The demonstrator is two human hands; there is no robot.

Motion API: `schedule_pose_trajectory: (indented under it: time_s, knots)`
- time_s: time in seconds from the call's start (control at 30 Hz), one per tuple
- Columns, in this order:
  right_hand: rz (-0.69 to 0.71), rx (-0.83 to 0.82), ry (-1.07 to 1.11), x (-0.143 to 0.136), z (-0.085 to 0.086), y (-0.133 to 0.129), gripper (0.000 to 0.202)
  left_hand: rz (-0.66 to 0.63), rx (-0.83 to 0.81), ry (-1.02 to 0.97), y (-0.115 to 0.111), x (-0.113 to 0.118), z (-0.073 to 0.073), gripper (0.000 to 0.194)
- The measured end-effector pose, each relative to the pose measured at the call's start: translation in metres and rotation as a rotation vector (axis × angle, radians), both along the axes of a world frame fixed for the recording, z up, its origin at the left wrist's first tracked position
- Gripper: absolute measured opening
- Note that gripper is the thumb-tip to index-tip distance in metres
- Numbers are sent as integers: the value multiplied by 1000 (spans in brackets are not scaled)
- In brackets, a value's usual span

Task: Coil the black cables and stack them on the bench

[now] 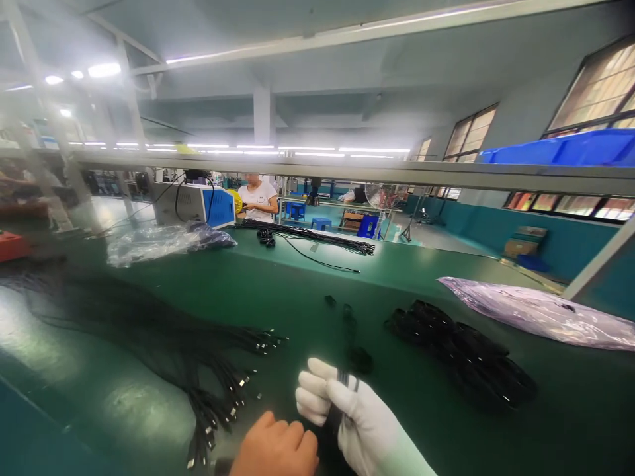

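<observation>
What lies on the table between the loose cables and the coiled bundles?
In the head view, the gloved right hand gripping a black cable, and small black pieces.

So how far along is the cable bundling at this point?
Looks partly done, going by the piles. A heap of coiled cable bundles already lies to the right on the green table. In hand: the gloved right hand grips a folded black cable, with the bare left hand beside it. Left: a large spread of loose cables with connectors lies uncoiled.
</observation>
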State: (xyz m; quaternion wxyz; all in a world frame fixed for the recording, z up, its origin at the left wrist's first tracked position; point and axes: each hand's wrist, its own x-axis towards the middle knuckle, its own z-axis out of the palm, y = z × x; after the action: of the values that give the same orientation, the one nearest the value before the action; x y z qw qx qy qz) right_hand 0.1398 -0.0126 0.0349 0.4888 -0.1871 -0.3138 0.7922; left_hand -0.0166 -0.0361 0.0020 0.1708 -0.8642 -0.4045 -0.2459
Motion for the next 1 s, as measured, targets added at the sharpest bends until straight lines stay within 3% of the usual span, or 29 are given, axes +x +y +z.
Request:
schedule_pose_trajectory:
  time_s: [0.07,0.13,0.2,0.3,0.47,0.53,0.6,0.67,0.73,0.8,0.87,1.0]
  knots:
    - [35,8,-152,0,3,-4,19,-146,122,28,10,-7,22,25]
    - [135,-2,-209,0,5,-6,15,-272,117,73,22,-14,46,23]
    - [286,-22,-137,-2,8,-6,14,-341,-7,101,31,-21,64,21]
    - [466,-51,-57,-7,8,-6,20,-358,-225,113,40,-26,75,21]
    - [405,-88,-141,-10,-5,-6,15,-372,-278,100,44,-23,74,10]
    - [423,-134,-102,-7,-15,-6,16,-362,-381,75,46,-22,75,14]
    - [478,-169,-48,-3,-24,-5,20,-353,-652,-35,49,-22,75,13]
    - [493,-184,18,0,-31,-4,24,-300,-1002,-279,48,-21,69,5]
    - [469,-146,32,0,-37,-4,29,-229,-1220,-551,44,-20,60,7]
    - [439,-38,-37,-1,-39,-3,34,-173,-1203,-720,35,-19,49,12]
    - [436,65,-134,-2,-38,-2,34,-173,-1094,-759,26,-18,40,16]
    - [514,137,-277,7,-20,1,28,-253,-1099,-836,17,-15,29,21]
